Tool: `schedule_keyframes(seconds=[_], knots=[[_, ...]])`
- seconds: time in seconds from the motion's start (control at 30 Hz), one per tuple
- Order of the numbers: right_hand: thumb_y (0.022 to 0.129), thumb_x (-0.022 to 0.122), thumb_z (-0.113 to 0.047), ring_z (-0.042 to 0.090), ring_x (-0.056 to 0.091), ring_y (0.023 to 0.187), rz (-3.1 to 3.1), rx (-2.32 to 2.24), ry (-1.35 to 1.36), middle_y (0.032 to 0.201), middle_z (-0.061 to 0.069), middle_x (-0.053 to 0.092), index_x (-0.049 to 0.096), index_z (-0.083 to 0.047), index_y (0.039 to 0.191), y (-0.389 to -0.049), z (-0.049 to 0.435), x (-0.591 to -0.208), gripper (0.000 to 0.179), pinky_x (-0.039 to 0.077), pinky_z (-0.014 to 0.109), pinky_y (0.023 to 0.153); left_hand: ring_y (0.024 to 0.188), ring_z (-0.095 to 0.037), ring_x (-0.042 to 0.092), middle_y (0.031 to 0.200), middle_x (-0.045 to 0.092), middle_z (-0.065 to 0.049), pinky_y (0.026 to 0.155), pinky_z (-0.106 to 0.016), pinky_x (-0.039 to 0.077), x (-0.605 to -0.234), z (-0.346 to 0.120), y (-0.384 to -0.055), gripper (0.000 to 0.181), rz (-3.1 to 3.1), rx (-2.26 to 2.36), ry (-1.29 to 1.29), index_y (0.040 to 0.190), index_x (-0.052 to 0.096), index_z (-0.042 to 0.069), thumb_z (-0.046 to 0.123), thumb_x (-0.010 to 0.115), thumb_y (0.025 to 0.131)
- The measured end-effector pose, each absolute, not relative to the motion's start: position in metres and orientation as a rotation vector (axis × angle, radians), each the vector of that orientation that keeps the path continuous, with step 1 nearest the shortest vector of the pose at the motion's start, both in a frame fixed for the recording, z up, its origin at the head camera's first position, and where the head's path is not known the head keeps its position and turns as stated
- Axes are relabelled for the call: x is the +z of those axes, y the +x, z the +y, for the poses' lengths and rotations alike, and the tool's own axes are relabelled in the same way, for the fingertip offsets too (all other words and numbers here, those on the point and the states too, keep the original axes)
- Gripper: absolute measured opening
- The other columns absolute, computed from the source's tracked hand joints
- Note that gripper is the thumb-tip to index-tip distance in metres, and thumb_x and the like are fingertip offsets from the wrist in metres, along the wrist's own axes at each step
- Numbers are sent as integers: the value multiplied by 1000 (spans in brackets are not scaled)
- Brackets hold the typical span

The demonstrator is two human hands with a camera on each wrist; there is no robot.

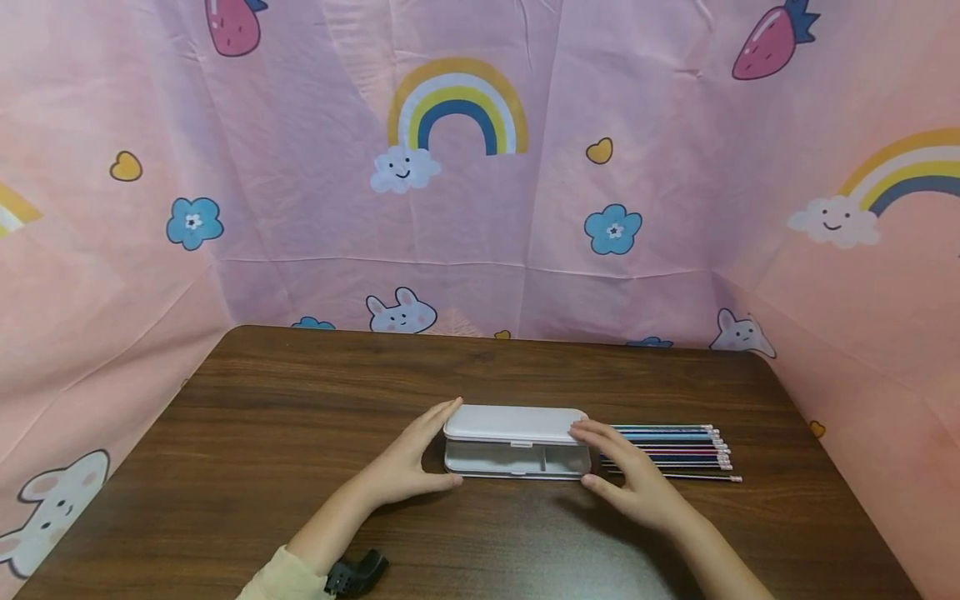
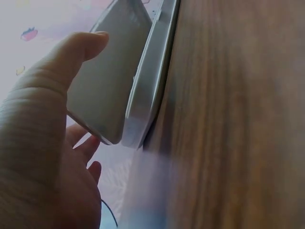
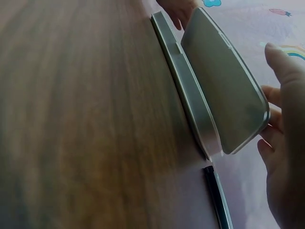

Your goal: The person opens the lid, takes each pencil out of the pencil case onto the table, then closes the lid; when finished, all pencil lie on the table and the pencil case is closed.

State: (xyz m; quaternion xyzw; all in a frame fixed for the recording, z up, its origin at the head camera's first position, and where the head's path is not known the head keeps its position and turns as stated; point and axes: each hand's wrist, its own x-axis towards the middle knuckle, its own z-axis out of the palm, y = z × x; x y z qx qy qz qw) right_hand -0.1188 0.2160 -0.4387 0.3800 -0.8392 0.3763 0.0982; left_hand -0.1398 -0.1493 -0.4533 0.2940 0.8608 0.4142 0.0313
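Note:
A white pencil case [image 1: 517, 423] lies on the table with its hinged lid partly raised, its mouth facing me. Inside the base a small divider [image 1: 545, 458] shows towards the right. At the left end is my left hand [image 1: 405, 458], fingers along the lid's edge and thumb by the front corner. My right hand [image 1: 637, 479] has its fingertips on the lid's right corner, thumb low beside the base. In the left wrist view, the lid [image 2: 112, 76] stands between the thumb [image 2: 78, 50] and the fingers. The right wrist view shows fingers [image 3: 271, 119] at the lid's edge.
Several pencils [image 1: 667, 446] with pale eraser ends lie in a row just right of the case, partly behind my right hand. A dark band [image 1: 356, 573] is on my left wrist. The patterned cloth [image 1: 480, 208] hangs behind the brown table [image 1: 300, 400].

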Motion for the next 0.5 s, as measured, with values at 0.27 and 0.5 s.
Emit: schedule_keyframes(seconds=[0.27,0.5], knots=[[85,72,-12,29,35,135,-2558,1082,1103,146,8,41,48,-13,141,-113,220,-444,61,29,33,106,142,-27,17,158,19,-5,104,-60,21,-452,-153,-124,99,2713,1147,1052,155,18,22,35,80,78],[86,72,-17,26,31,137,-2623,1017,1085,149,9,38,45,-14,144,-107,221,-447,63,29,38,106,143,-27,14,158,17,1,106,-58,20,-449,-154,-112,96,2730,1053,1089,155,20,19,36,78,80]])
